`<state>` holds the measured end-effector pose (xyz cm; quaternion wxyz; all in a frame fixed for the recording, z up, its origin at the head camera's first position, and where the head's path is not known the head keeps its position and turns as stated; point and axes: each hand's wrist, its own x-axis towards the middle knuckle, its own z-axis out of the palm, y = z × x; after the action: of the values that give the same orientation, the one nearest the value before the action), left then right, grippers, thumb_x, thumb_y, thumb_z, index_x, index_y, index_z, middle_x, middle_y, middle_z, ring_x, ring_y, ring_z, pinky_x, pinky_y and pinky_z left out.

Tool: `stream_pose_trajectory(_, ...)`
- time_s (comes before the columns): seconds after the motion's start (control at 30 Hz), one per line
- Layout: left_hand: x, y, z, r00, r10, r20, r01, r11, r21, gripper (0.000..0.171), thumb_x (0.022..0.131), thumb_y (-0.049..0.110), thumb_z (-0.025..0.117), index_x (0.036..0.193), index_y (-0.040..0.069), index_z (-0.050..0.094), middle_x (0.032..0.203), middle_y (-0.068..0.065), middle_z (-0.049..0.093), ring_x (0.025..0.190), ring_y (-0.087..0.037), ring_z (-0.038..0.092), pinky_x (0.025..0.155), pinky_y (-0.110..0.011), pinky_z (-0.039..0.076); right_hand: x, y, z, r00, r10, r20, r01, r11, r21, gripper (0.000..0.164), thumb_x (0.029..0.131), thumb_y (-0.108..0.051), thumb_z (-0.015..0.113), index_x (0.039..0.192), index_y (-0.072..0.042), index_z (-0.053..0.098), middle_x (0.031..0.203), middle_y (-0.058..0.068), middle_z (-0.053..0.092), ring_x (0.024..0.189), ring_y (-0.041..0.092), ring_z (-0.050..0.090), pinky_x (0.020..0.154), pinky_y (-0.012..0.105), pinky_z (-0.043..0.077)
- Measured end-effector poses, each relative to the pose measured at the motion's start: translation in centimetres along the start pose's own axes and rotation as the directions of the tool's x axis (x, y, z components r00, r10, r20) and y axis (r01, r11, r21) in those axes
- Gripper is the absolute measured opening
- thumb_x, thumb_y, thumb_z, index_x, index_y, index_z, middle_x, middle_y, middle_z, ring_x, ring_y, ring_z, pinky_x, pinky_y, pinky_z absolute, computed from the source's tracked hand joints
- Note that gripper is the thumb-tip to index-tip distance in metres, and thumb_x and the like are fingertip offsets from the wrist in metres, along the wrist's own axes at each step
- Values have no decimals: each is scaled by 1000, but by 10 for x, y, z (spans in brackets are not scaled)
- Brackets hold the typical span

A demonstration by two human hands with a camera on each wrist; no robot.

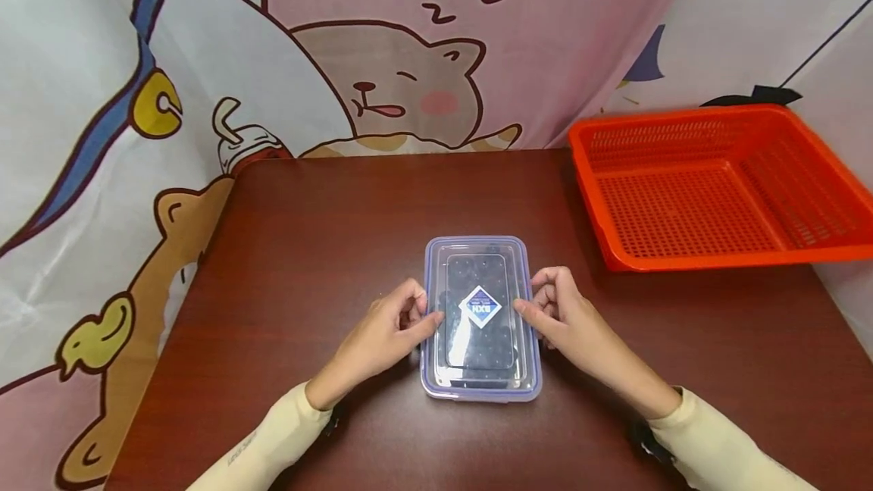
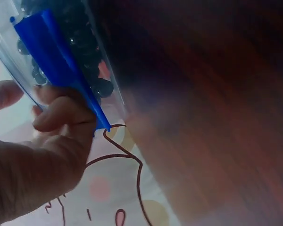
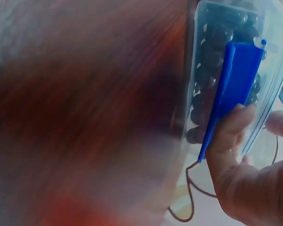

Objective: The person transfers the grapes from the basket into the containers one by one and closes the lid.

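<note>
A clear plastic food storage box (image 1: 480, 354) with a lid lies flat on the table, a diamond-shaped label on top. Dark round balls (image 2: 78, 40) show through its wall. At its left side, my left hand (image 1: 395, 320) sets the thumb on the lid's rim and curls its fingers against a blue side latch (image 2: 49, 49). My right hand (image 1: 562, 313) grips the opposite side likewise, thumb on the rim and curled fingers at another blue latch (image 3: 238, 70). Both latches stand along the side walls; whether they are fastened I cannot tell.
An orange-red plastic basket (image 1: 607, 226) stands at the table's back right, apart from the box. The brown wooden table (image 1: 307, 248) extends around the box. A cartoon-printed curtain (image 1: 546, 21) hangs behind and beside the table.
</note>
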<state>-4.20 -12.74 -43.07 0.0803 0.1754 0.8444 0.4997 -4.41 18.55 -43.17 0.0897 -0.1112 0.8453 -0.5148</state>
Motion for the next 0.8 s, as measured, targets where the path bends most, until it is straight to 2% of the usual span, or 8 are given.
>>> stream_pose_trajectory(0.07, 1, -1, -1, 996, -92, 19, 93, 993, -68, 33, 100, 22, 81, 103, 8, 51, 80, 1, 57, 68, -14, 54, 61, -26, 43, 1, 2, -3, 992, 124, 40, -126, 990, 56, 57, 104, -26, 78, 141, -2, 41, 95, 9, 62, 66, 24, 58, 49, 34, 50)
stream_pose_trajectory(0.17, 3, -6, -4, 971, -221, 89, 233, 957, -170, 44, 98, 27, 83, 113, 2, 51, 86, -6, 60, 72, -19, 57, 64, -29, 46, 3, 5, -7, 959, 259, 114, -268, 960, 79, 65, 104, -39, 76, 145, 1, 47, 97, 12, 65, 69, 27, 59, 49, 34, 50)
stream_pose_trajectory(0.27, 4, -12, -8, 941, -282, 186, 319, 923, -214, 48, 98, 34, 82, 117, 0, 54, 86, -9, 63, 68, -21, 59, 62, -29, 46, 2, 9, -8, 929, 320, 185, -340, 936, 90, 55, 104, -47, 72, 130, 1, 62, 87, 11, 64, 68, 24, 57, 49, 32, 48)
stream_pose_trajectory(0.33, 5, -14, -10, 925, -293, 241, 348, 909, -228, 47, 99, 39, 80, 114, -1, 58, 83, -10, 64, 63, -21, 57, 59, -28, 44, 2, 10, -7, 922, 331, 203, -357, 928, 110, 47, 105, -47, 71, 115, -1, 68, 83, 11, 63, 64, 21, 54, 50, 30, 46)
stream_pose_trajectory(0.43, 5, -14, -13, 910, -311, 274, 374, 900, -222, 46, 99, 43, 79, 108, 1, 62, 81, -8, 64, 65, -19, 56, 60, -28, 44, 2, 12, -8, 912, 342, 228, -377, 916, 135, 42, 105, -46, 71, 100, -5, 68, 81, 10, 60, 61, 18, 49, 51, 28, 44)
stream_pose_trajectory(0.57, 6, -14, -15, 891, -334, 307, 403, 893, -199, 47, 98, 48, 78, 101, 2, 65, 83, -6, 65, 67, -19, 56, 61, -29, 45, 4, 13, -10, 899, 358, 253, -407, 896, 178, 39, 104, -45, 73, 95, -7, 65, 81, 8, 59, 62, 16, 48, 51, 27, 43)
stream_pose_trajectory(0.73, 10, -15, -16, 856, -333, 394, 443, 867, -229, 46, 101, 48, 76, 104, 3, 69, 76, -6, 63, 62, -17, 53, 54, -25, 36, 1, 10, -12, 911, 328, 249, -378, 905, 192, 41, 104, -41, 74, 86, -6, 62, 76, 9, 63, 57, 16, 48, 48, 27, 43)
stream_pose_trajectory(0.8, 11, -15, -16, 850, -332, 408, 456, 853, -255, 43, 102, 45, 75, 107, 2, 70, 74, -6, 62, 61, -15, 50, 53, -24, 34, 0, 8, -13, 918, 307, 251, -356, 917, 181, 41, 106, -40, 73, 87, -4, 64, 76, 10, 66, 57, 16, 50, 48, 27, 44)
